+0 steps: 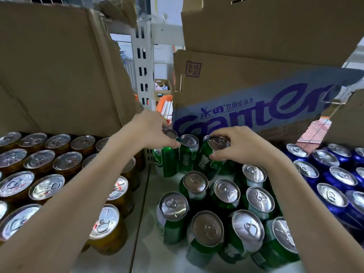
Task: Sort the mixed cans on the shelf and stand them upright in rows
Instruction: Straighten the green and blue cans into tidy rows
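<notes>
Centre of the frame, far end of the shelf [145,203]: both hands meet over the green cans.
Left hand [152,129]: fingers curled over the rim of 1 upright green can [169,158], thumb against its side.
Right hand [239,143]: fingertips and thumb pinch the top of a tilted green can [208,154], which leans left.
Between them: 1 more green can [188,152], upright.
Lower centre: green cans [220,205] in a loose cluster.
Left of frame: gold cans [41,166] in rows.
Right edge: blue cans [332,174].
Upper frame: cardboard boxes [59,66].
</notes>
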A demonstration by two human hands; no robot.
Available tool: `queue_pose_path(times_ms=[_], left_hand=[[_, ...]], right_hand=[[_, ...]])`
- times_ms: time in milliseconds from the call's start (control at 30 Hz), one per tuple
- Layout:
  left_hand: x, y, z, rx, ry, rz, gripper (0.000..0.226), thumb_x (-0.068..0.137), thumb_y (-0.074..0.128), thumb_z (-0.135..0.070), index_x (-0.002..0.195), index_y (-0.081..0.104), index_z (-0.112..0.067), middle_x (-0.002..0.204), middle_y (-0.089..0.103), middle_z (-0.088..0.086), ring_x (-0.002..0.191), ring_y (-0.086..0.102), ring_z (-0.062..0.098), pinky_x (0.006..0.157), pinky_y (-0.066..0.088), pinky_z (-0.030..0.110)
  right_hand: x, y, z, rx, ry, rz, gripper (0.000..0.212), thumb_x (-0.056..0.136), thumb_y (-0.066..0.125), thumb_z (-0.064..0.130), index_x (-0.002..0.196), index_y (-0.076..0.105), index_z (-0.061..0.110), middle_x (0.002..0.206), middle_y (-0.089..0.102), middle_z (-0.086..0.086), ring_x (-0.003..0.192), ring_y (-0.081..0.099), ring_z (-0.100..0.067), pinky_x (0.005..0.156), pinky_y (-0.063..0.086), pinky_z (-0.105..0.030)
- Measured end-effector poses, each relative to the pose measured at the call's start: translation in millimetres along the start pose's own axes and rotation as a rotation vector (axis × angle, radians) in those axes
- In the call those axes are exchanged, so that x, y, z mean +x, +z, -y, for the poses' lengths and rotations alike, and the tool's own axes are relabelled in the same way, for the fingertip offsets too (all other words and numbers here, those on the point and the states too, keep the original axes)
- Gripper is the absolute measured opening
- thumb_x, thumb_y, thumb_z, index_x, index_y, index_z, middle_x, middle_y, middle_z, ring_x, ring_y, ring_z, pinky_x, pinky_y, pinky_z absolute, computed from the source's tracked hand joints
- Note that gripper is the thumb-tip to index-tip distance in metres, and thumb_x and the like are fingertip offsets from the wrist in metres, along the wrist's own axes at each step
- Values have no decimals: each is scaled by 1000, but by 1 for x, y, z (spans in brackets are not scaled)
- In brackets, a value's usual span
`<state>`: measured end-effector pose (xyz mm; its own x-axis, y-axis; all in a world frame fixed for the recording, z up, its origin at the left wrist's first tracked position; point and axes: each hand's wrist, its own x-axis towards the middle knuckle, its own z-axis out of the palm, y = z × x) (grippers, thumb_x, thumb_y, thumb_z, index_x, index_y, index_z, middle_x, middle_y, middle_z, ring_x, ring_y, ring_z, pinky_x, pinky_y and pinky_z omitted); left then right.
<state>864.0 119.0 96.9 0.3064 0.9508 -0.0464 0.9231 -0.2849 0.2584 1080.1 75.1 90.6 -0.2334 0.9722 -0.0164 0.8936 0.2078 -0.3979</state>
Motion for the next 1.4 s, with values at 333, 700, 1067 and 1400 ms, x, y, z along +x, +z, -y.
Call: queue_pose_path(times_ms=[333, 700, 1067, 1400], left_hand=[[2, 29, 19, -3, 256, 247, 41, 77, 74, -19, 116, 61, -22, 109, 60, -7, 104, 54, 16, 84, 42, 24], [10, 38, 38, 31, 314, 268, 63, 81, 69, -14, 139, 43, -23, 140, 47, -4, 128, 40, 13, 103, 31, 25], [-8, 72, 39, -25, 86, -41, 37, 75, 70, -14, 110, 57, -15, 109, 59, 7, 99, 56, 23, 80, 47, 29], [-7, 81, 50, -145, 149, -133, 42, 80, 70, -13, 119, 56, -13, 116, 59, 4, 108, 53, 20, 88, 42, 28]], right_hand=[[22, 17, 13, -57, -69, 178, 55, 79, 71, 26, 130, 51, 25, 117, 56, 6, 100, 52, -10, 80, 40, -20], [41, 47, 19, -5, -183, 295, 57, 77, 62, 8, 131, 52, 24, 123, 56, 8, 112, 51, -7, 94, 40, -21], [27, 67, 30, -74, 25, -50, 64, 77, 69, 44, 132, 46, 21, 127, 44, -3, 115, 45, -21, 87, 38, -28], [33, 85, 44, -80, 237, -76, 39, 83, 64, 26, 115, 50, 8, 108, 42, -10, 99, 48, -27, 73, 33, -25]])
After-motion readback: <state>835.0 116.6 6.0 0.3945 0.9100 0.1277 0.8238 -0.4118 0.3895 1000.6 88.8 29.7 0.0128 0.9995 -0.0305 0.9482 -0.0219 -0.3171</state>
